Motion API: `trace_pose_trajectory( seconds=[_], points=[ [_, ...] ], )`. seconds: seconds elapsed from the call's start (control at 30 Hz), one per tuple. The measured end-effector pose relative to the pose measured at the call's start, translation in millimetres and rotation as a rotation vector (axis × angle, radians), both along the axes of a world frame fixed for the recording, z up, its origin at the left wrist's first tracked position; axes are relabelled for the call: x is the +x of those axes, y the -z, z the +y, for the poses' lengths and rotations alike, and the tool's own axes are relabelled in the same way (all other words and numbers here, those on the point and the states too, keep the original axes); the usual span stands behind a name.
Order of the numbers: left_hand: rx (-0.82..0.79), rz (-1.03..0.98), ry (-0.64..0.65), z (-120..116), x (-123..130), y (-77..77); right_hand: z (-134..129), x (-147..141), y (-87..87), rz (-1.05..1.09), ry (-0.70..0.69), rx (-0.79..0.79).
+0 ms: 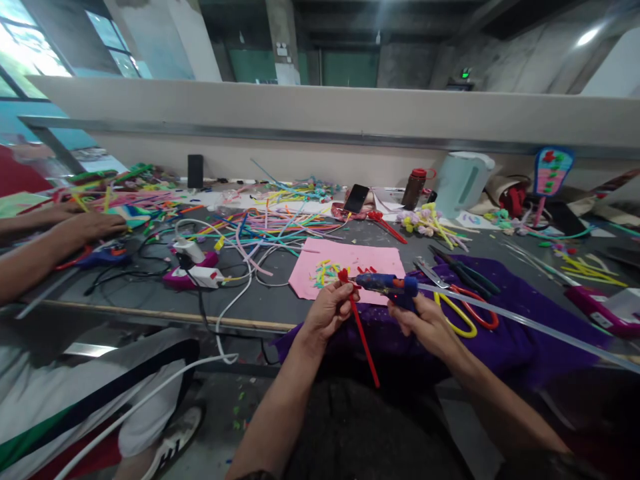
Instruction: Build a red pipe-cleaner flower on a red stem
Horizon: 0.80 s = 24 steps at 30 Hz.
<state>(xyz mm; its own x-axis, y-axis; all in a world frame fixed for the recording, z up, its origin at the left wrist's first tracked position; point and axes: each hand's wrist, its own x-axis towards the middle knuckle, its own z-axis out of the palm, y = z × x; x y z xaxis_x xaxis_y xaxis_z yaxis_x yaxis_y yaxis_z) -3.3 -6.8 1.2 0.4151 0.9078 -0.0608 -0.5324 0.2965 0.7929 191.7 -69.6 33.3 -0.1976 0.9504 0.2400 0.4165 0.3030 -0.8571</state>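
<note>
My left hand (331, 309) pinches a red pipe-cleaner piece (365, 343) near its top, where red loops bunch together; its long stem hangs down past the table edge. My right hand (425, 320) is wrapped round the handle of a blue glue gun (385, 284). The gun's nozzle points left and meets or nearly meets the red loops; exact contact is too small to tell. A clear glue stick (515, 319) extends from the gun's back to the right. Behind my hands lies a pink sheet (385, 257) with short yellow, green and red pieces on it.
Yellow-and-red-handled scissors (457, 320) and pliers (465, 272) rest on purple cloth (530, 333) at right. Pipe cleaners (285, 225), a power strip (195, 277) and cables spread leftward. A person's hands (87, 230) work at far left. A jug (463, 183) and bottle (415, 189) stand behind.
</note>
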Motion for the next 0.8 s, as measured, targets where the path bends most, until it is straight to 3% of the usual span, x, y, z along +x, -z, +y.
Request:
trace_pose_trajectory(
  seconds=[0.17,0.3,0.43,0.53,0.67,0.8],
  points=[
    [0.004,0.003,-0.01,0.4,0.4,-1.2,15.7,21.4,-15.8,-0.028,0.006,0.058],
    [-0.018,0.017,-0.014,0.2,0.7,-2.8,62.6,37.7,-25.2,-0.057,0.185,0.076],
    [-0.03,0.019,-0.016,-0.3,0.5,-4.1,121.5,36.7,-14.7,0.018,0.159,0.0],
    [-0.034,0.002,-0.021,-0.7,0.4,-3.8,149.1,29.9,1.2,-0.045,0.122,-0.081],
    [-0.035,-0.003,-0.018,-0.4,0.5,-2.7,160.7,25.4,14.8,-0.162,0.137,-0.106],
    [-0.043,-0.009,-0.018,0.2,0.4,-2.5,164.2,22.6,10.9,-0.346,0.194,-0.076]
  ],
)
